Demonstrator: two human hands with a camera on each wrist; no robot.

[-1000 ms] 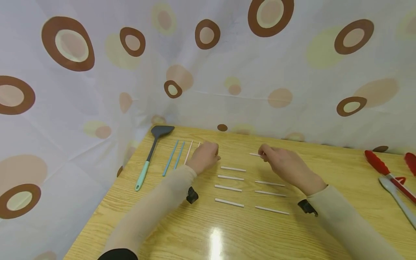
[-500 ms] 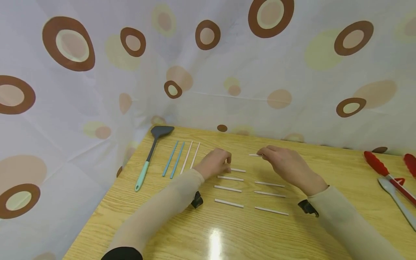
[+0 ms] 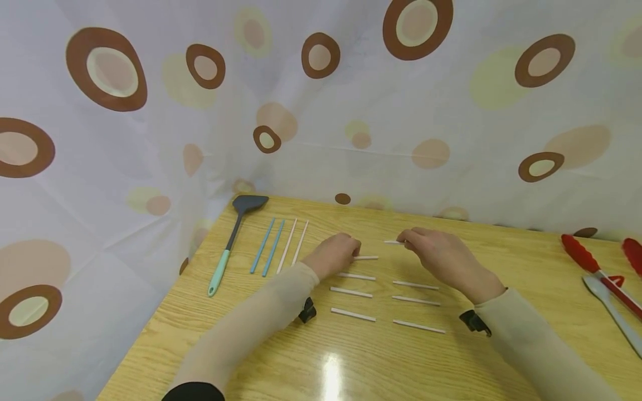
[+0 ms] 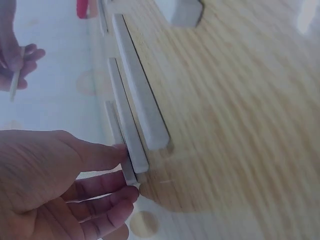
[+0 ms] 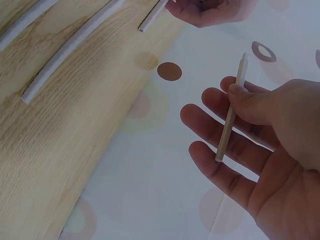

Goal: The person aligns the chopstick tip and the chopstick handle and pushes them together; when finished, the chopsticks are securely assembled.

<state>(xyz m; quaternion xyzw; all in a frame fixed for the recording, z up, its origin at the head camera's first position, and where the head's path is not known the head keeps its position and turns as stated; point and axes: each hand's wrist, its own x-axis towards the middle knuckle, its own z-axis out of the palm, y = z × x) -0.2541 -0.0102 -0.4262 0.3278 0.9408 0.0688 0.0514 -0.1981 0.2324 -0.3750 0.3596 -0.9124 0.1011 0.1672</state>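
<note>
**Here, two hands at rows of white sticks**

Here the right hand [image 3: 441, 257] pinches a thin white stick [image 3: 393, 241] between thumb and forefinger; the right wrist view shows the stick [image 5: 230, 116] lifted clear of the bench [image 3: 351, 362], with the other fingers spread loosely beneath it. The left hand [image 3: 333, 255] lies at nine o'clock from the right one, its fingers curled onto the near end of another white stick [image 3: 365, 258]. In the left wrist view the fingertips [image 4: 107, 155] touch that stick's end at the bench surface; whether they truly grip it or only press on it I cannot tell for certain, though thumb and fingers close about it.

Toward six o'clock from the left hand lie three white sticks [image 3: 353, 292] in a column, side by side and apart. Toward six o'clock from the right hand lie three more [image 3: 416, 301], parallel to the first column.

At nine o'clock from the left hand rest two pale chopsticks [image 3: 293, 249], then two blue chopsticks [image 3: 268, 253], then a spatula [image 3: 230, 242] with a dark head and a mint handle. At three o'clock, near the bench's edge, lie red-tipped tongs [image 3: 599, 275]. A spotted cloth [image 3: 321, 100] hangs behind the bench at twelve o'clock.
</note>
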